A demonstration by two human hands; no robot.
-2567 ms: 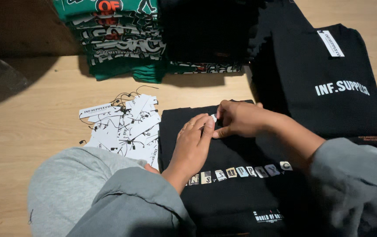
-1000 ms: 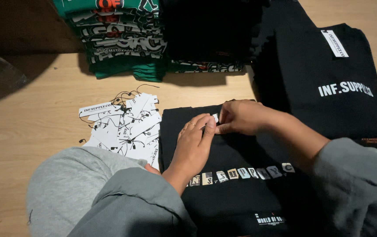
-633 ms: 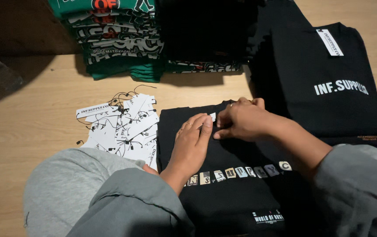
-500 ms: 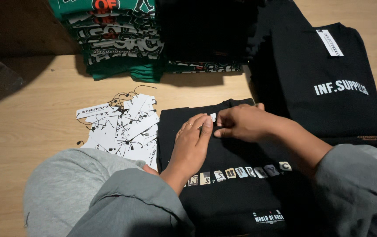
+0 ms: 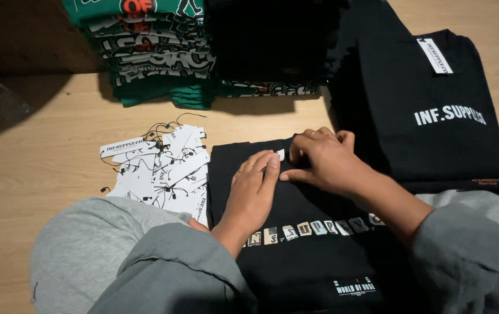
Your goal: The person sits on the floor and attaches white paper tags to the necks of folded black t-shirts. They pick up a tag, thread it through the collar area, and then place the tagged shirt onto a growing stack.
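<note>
Head view: my right hand (image 5: 325, 163) has slid slightly left along the collar of the folded black shirt (image 5: 296, 244), pinching a small white tag (image 5: 281, 154). My left hand (image 5: 252, 192) stays flat, open, pressing the fabric

A green shirt stack (image 5: 151, 52) sits beside a black stack (image 5: 270, 46); loose paper tags (image 5: 162, 168) lie on the wooden floor (image 5: 34, 157).
</note>
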